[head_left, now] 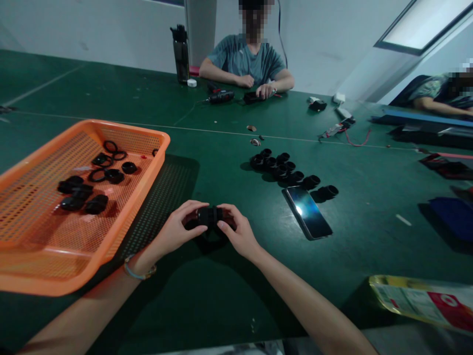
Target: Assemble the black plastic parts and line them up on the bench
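Note:
My left hand point(179, 227) and my right hand point(238, 231) meet over the green table point(221, 296) and both grip one small black cylindrical part point(209, 216) between their fingertips. An orange mesh basket point(121, 217) to my left holds several black rings and caps point(86, 190). To the right of my hands, a cluster of several black cylindrical parts point(286, 170) lies on the table. A bracelet sits on my left wrist.
A phone point(308, 212) lies face up by the cluster. A yellow packet point(424, 301) sits at the near right. Across the table a person point(247, 61) sits with a power screwdriver point(221, 97) and a dark bottle point(181, 54). Another person point(439, 96) is at the far right.

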Demonstrator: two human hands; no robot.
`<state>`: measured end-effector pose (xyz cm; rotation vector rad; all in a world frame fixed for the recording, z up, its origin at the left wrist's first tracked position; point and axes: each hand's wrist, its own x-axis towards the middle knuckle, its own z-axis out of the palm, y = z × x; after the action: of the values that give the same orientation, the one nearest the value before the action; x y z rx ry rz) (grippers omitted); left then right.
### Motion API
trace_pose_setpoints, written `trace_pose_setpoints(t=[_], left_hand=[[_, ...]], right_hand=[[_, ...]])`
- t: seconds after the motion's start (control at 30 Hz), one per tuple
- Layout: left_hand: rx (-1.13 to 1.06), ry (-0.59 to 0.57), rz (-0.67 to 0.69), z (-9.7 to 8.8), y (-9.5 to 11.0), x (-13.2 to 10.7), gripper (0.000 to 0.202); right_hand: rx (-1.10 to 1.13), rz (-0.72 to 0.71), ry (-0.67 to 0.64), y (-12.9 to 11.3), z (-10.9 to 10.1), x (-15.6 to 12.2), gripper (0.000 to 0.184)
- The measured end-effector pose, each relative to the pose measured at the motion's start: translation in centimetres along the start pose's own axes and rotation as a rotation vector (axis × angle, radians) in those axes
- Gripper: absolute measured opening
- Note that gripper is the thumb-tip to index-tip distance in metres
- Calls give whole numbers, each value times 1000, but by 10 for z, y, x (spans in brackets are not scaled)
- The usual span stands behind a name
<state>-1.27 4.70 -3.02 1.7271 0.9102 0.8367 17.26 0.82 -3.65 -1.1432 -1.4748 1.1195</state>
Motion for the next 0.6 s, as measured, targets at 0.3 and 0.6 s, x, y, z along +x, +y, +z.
trace_pose_setpoints(t=[0.3, 0.6], left_hand=[[-127, 19, -159, -1, 0, 2, 44], [-166, 33, -202, 0, -3, 3, 43]], right_hand=[[-43, 36, -40, 1, -2, 0, 27], [-132, 32, -97, 3, -7, 1, 32]])
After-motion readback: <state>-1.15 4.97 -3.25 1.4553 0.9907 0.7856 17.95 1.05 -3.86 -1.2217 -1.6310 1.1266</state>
